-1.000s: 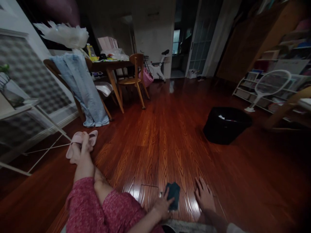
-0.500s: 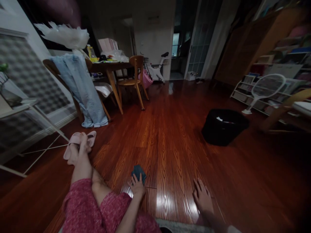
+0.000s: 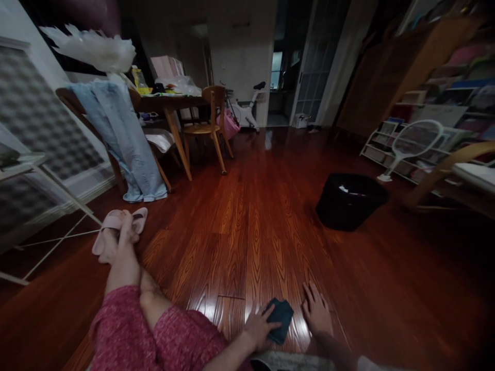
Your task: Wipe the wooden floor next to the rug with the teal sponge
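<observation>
At the bottom centre of the frame the left hand [image 3: 258, 327] pressed a dark teal cloth [image 3: 281, 315] onto the wooden floor [image 3: 263, 226], fingers laid over it rather than clenched; just right, the right hand [image 3: 317, 312] lay open and empty, palm down, likely propping the seated body; farther off, centre right, sat a black bin [image 3: 348, 206].

Floor [image 3: 263, 216]: wood plank, bold grain, high-gloss lacquer that mirrors the lamp glare. Cloth [image 3: 281, 317] beneath my left hand [image 3: 258, 328]: dark teal fabric, matt, softly creased. My trousers [image 3: 170, 340]: mottled pink cloth, matt. Slippers [image 3: 116, 221]: pale pink, smooth, matt. Bin [image 3: 350, 201]: black, matt. Jeans [image 3: 124, 134]: pale blue denim, matt.
</observation>
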A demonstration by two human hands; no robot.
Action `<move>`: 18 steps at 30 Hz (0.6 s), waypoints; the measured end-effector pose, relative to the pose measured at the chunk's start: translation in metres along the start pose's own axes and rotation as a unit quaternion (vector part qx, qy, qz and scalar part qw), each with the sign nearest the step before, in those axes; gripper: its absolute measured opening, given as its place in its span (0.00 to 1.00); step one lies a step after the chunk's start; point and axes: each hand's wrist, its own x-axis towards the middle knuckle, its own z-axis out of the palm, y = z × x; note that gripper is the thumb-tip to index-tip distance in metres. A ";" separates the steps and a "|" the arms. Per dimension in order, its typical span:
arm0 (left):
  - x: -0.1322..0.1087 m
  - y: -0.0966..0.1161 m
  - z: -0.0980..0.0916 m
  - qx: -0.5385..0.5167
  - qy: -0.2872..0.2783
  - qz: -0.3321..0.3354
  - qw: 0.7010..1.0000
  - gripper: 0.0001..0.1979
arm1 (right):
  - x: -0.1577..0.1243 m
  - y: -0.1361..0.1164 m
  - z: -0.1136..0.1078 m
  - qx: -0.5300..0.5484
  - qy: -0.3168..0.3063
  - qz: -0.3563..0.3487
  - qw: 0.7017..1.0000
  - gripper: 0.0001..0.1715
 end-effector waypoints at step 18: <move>-0.031 -0.045 -0.027 0.021 0.089 -0.284 0.955 0.41 | 0.002 -0.001 -0.004 0.012 -0.002 0.007 1.000 0.35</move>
